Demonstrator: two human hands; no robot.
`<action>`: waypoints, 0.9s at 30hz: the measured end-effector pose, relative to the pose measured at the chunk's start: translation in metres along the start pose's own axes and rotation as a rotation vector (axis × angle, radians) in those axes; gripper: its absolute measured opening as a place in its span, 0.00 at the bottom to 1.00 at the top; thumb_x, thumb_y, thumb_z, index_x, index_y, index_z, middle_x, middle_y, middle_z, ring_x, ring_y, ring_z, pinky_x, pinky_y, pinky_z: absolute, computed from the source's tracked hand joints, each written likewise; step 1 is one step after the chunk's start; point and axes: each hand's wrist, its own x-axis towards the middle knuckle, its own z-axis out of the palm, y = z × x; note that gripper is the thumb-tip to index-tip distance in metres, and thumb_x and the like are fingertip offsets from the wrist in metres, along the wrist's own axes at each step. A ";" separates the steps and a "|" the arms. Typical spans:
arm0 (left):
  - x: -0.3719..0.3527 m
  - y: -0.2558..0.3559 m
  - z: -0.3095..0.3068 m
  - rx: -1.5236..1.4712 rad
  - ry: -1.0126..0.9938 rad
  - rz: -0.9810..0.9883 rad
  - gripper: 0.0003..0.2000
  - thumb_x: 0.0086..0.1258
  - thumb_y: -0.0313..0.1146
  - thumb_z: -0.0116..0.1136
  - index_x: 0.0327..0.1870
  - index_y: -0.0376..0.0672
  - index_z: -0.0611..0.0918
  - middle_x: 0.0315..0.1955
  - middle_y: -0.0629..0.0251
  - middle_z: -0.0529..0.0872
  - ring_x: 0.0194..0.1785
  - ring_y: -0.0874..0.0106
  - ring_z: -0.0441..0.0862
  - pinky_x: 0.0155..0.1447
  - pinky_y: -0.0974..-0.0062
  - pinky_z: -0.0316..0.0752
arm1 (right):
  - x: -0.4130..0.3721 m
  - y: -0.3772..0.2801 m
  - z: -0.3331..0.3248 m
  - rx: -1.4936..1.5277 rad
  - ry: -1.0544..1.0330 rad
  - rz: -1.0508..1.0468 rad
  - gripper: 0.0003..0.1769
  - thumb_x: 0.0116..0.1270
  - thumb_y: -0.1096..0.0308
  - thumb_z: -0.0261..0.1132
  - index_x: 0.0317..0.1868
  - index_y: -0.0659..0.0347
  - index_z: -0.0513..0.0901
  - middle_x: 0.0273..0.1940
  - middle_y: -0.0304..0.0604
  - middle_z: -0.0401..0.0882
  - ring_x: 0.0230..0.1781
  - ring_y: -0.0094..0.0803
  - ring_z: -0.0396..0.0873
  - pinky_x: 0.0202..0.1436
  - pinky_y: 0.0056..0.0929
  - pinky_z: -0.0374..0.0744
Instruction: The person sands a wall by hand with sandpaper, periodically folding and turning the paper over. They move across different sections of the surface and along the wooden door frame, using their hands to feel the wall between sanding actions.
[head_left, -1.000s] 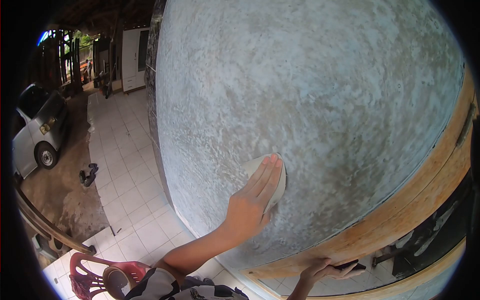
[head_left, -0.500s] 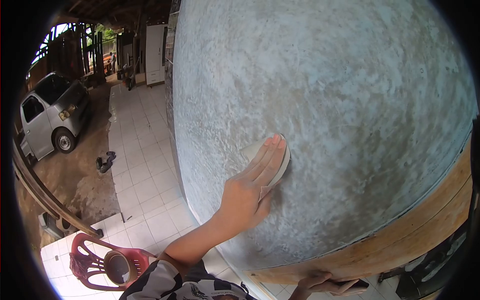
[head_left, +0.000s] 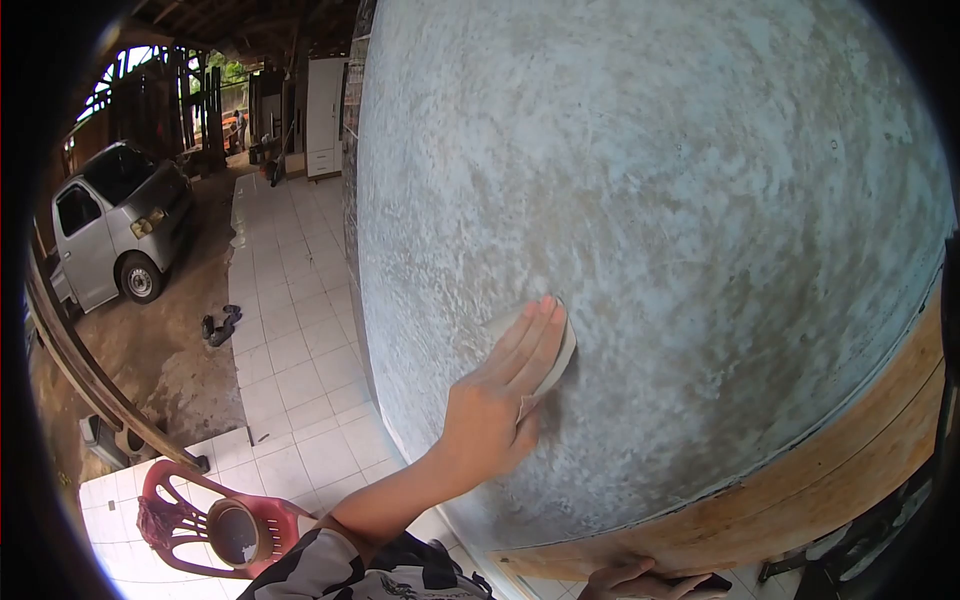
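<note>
A left hand (head_left: 490,410) presses a pale sheet (head_left: 562,358) flat to a mottled blue-grey wall (head_left: 650,220).
The left grip is closed on the sheet, fingers side by side over it and pointing up the wall, the thumb near its lower edge; the right hand (head_left: 622,578), low by the orange-brown wooden frame (head_left: 780,507), seems to have its grip around a dark flat object (head_left: 712,586), though the bottom edge cuts off part of the view. At the near left, a bucket (head_left: 235,530) sits on a red plastic chair (head_left: 283,524), on the white tiled floor (head_left: 300,350). Dark footwear (head_left: 221,326) lies on the bare ground (head_left: 180,370) beside the tiles, a silver van (head_left: 98,240) stands farther left, and a white cabinet (head_left: 322,120) stands at the far end.
</note>
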 end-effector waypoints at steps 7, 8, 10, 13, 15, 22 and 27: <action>0.002 0.001 0.003 0.005 0.022 -0.033 0.47 0.52 0.16 0.55 0.83 0.39 0.62 0.82 0.53 0.64 0.83 0.57 0.64 0.58 0.70 0.85 | -0.002 0.006 -0.006 -0.047 -0.044 -0.041 0.50 0.79 0.39 0.54 0.83 0.69 0.51 0.84 0.72 0.32 0.85 0.69 0.28 0.81 0.74 0.39; 0.002 -0.001 0.003 0.009 0.023 -0.033 0.47 0.52 0.16 0.55 0.83 0.39 0.62 0.82 0.53 0.64 0.83 0.57 0.64 0.58 0.70 0.85 | -0.006 0.010 -0.006 -0.045 -0.036 -0.040 0.50 0.79 0.39 0.54 0.83 0.69 0.51 0.84 0.72 0.32 0.85 0.69 0.28 0.81 0.74 0.39; 0.005 -0.001 0.004 0.008 0.030 -0.037 0.47 0.52 0.15 0.55 0.83 0.39 0.62 0.82 0.53 0.64 0.82 0.57 0.64 0.58 0.70 0.85 | -0.013 0.020 -0.010 -0.078 -0.058 -0.101 0.50 0.79 0.40 0.55 0.83 0.70 0.51 0.82 0.73 0.35 0.85 0.68 0.29 0.80 0.74 0.41; 0.010 0.010 0.001 0.045 0.057 -0.072 0.47 0.52 0.15 0.55 0.83 0.38 0.62 0.81 0.53 0.64 0.82 0.56 0.64 0.59 0.70 0.85 | -0.002 0.000 -0.007 -0.077 -0.048 -0.009 0.50 0.79 0.39 0.55 0.83 0.72 0.50 0.81 0.74 0.37 0.84 0.70 0.30 0.79 0.74 0.42; 0.002 0.019 0.001 -0.063 0.017 -0.110 0.41 0.60 0.12 0.55 0.81 0.35 0.65 0.80 0.47 0.65 0.82 0.51 0.62 0.70 0.66 0.78 | 0.001 0.002 -0.009 -0.051 -0.063 -0.022 0.50 0.79 0.40 0.55 0.83 0.72 0.50 0.81 0.74 0.36 0.84 0.70 0.30 0.79 0.74 0.42; 0.005 0.013 0.004 0.032 0.036 -0.090 0.46 0.53 0.15 0.56 0.82 0.37 0.62 0.82 0.52 0.62 0.82 0.54 0.64 0.60 0.69 0.85 | -0.004 0.008 -0.004 -0.048 -0.013 -0.059 0.48 0.80 0.42 0.54 0.82 0.74 0.52 0.82 0.74 0.34 0.83 0.71 0.33 0.79 0.74 0.41; 0.003 0.007 0.002 0.011 0.037 -0.066 0.45 0.54 0.15 0.56 0.82 0.39 0.63 0.82 0.53 0.63 0.82 0.55 0.65 0.60 0.69 0.85 | -0.003 0.004 -0.004 -0.082 -0.024 -0.068 0.48 0.80 0.41 0.54 0.82 0.73 0.53 0.82 0.73 0.36 0.83 0.72 0.33 0.79 0.75 0.41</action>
